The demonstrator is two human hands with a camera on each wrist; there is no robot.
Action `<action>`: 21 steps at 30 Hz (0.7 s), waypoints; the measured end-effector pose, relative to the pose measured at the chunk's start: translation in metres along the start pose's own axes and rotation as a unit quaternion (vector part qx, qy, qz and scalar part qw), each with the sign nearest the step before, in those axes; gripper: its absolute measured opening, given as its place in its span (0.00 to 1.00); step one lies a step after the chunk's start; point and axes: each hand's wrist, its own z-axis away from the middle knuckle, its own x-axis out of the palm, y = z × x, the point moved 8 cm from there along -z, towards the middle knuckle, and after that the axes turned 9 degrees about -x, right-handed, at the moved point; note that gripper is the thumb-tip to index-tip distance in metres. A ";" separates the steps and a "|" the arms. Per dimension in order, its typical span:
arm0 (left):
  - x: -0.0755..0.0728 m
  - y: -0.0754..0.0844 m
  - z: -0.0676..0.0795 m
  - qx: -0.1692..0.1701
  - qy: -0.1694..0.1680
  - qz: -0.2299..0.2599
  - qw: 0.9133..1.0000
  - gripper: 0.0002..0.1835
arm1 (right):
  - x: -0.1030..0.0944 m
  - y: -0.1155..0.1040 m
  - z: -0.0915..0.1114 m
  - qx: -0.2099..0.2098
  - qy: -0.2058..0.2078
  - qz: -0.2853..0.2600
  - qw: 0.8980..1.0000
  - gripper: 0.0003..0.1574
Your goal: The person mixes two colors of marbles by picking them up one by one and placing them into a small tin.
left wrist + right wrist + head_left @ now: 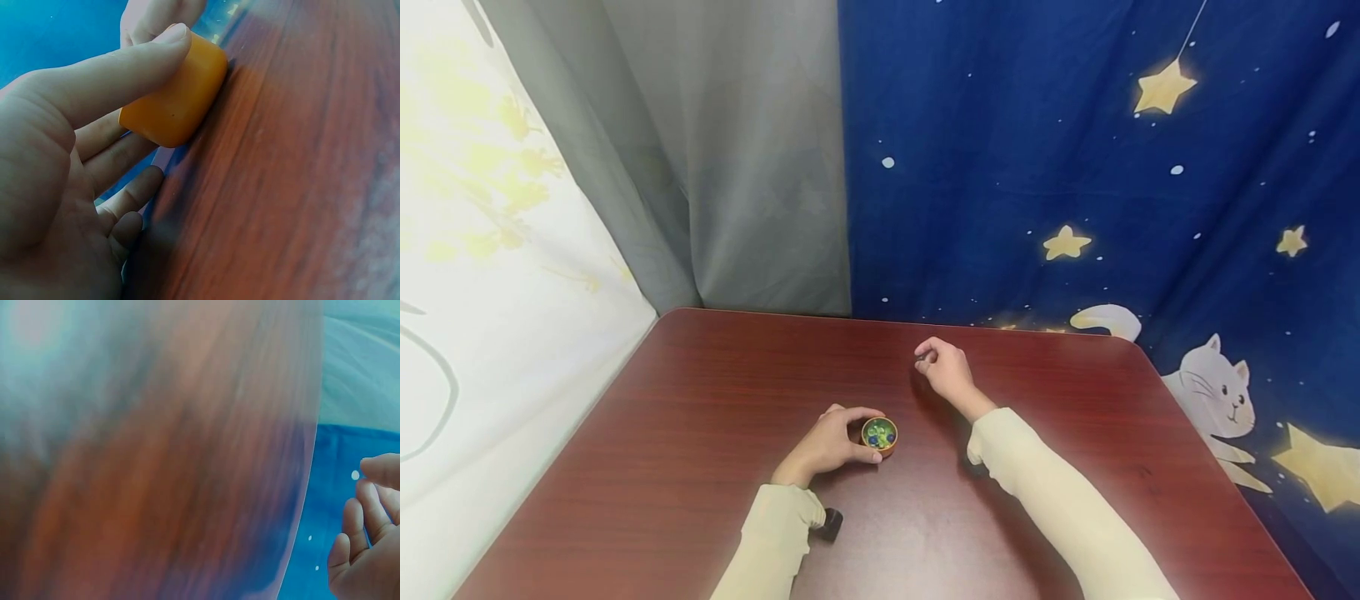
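Note:
A small round orange cup [181, 94] stands on the table, with green and blue glass marbles [880, 432] inside it. My left hand [831, 442] holds this cup from the left side, thumb on its near wall and index finger at the far rim. The remaining left fingers show below the cup in the left wrist view. Beyond the cup and to its right, my right hand [947, 371] hovers over the table with fingers bent and thumb close to the index finger. I cannot tell whether something small sits between those fingertips.
The dark red wooden table [737, 367] ends at a far edge against a grey curtain [767, 167] and a blue star-patterned curtain [970, 167]. A pale curtain [490, 250] hangs along the left side. A black device [829, 525] sits at my left wrist.

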 end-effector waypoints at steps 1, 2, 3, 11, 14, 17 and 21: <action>0.000 0.000 0.000 0.000 -0.001 0.001 1.000 0.34 | 0.000 -0.001 0.001 -0.001 -0.001 -0.003 1.000 0.09; 0.000 0.000 0.000 0.000 -0.002 0.002 1.000 0.34 | 0.000 -0.003 0.002 -0.002 -0.001 -0.006 1.000 0.09; 0.000 0.000 0.000 -0.002 -0.002 0.004 1.000 0.34 | 0.000 -0.004 0.003 -0.002 -0.002 -0.008 1.000 0.09; 0.001 -0.002 0.000 -0.004 0.000 0.007 1.000 0.33 | 0.001 -0.013 0.011 -0.007 -0.009 -0.019 1.000 0.09; 0.001 -0.003 0.000 -0.008 0.000 0.008 1.000 0.33 | 0.002 -0.016 0.015 -0.007 -0.013 -0.023 1.000 0.09; 0.002 -0.003 0.000 -0.009 -0.003 0.008 1.000 0.34 | 0.002 -0.019 0.019 -0.009 -0.016 -0.029 0.999 0.09; 0.002 -0.003 -0.001 -0.007 -0.003 0.005 1.000 0.34 | 0.003 -0.026 0.024 -0.018 -0.026 -0.030 0.999 0.08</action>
